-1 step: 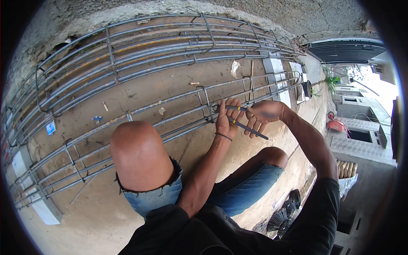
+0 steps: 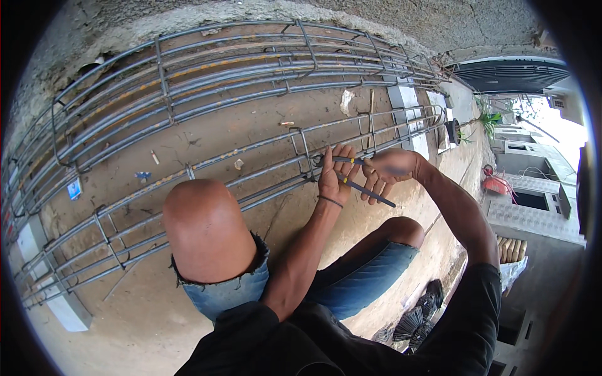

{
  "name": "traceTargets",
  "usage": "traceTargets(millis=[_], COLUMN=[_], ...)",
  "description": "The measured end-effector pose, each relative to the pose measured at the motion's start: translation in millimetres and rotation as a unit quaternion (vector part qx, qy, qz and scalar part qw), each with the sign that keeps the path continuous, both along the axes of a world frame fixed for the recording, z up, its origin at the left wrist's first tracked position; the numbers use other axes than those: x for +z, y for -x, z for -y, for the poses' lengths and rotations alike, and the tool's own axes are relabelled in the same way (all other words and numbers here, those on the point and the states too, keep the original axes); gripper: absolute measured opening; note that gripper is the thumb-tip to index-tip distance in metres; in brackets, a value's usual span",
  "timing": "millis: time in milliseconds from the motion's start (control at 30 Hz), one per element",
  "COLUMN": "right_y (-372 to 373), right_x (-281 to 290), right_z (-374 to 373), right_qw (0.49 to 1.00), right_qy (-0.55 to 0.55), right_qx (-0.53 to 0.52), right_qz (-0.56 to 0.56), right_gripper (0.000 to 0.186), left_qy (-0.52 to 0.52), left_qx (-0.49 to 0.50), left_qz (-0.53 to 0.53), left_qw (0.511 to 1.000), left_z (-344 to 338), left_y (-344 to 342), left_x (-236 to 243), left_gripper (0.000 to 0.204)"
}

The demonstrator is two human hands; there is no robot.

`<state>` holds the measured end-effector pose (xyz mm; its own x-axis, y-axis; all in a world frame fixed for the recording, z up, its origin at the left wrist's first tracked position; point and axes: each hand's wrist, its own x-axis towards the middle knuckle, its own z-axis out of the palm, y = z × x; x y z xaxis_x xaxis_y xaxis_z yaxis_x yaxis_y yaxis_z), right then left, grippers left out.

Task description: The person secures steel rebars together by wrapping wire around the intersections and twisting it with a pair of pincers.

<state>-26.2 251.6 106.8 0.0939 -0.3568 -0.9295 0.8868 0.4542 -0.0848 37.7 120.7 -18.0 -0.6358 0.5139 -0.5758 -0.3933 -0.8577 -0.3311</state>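
Note:
A pair of pincers [image 2: 380, 197] with dark handles and yellow bands spreads its two handles beside a steel rebar cage [image 2: 236, 152]. Its jaw end is by a stirrup of that cage, partly covered by fingers. My right hand [image 2: 392, 168] grips the end of the upper handle, with its lower fingers hanging behind the other handle. My left hand [image 2: 331, 178] is closed about the pincers nearer the jaws, its thumb up against the cage. Whether tie wire lies in the jaws is too small to tell.
A second rebar cage [image 2: 164, 78] lies farther off along a rough wall. Pale blocks [image 2: 70, 311] prop the near cage's left end, and more blocks [image 2: 404, 100] lie under the right. Dark bundled metal pieces [image 2: 411, 323] lie at lower right. A blue packet [image 2: 74, 188] is at left.

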Motion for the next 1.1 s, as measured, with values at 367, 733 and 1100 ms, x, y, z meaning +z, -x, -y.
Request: traceTargets(millis=[367,733,1100], right_y=[-44,-46,-46], right_x=[16,-3,18], right_z=[45,48,68], right_qw=[0.988,0.679,0.506], right_qy=[-0.061,-0.291,-0.361], right_qx=[-0.131,0.552,0.62], right_qz=[0.046,-0.386,-0.479], right_gripper=[0.03,0.024,0.045], left_qy=[-0.022,-0.17,-0.077], left_qx=[-0.026,0.128,0.051], left_qz=[0.064,-0.103,0.105], left_qw=[0.997,0.972,0.99], left_z=[17,-11,-2], left_y=[8,6,26], left_x=[5,-22,21], left_gripper=[0.032,0.027,0.028])
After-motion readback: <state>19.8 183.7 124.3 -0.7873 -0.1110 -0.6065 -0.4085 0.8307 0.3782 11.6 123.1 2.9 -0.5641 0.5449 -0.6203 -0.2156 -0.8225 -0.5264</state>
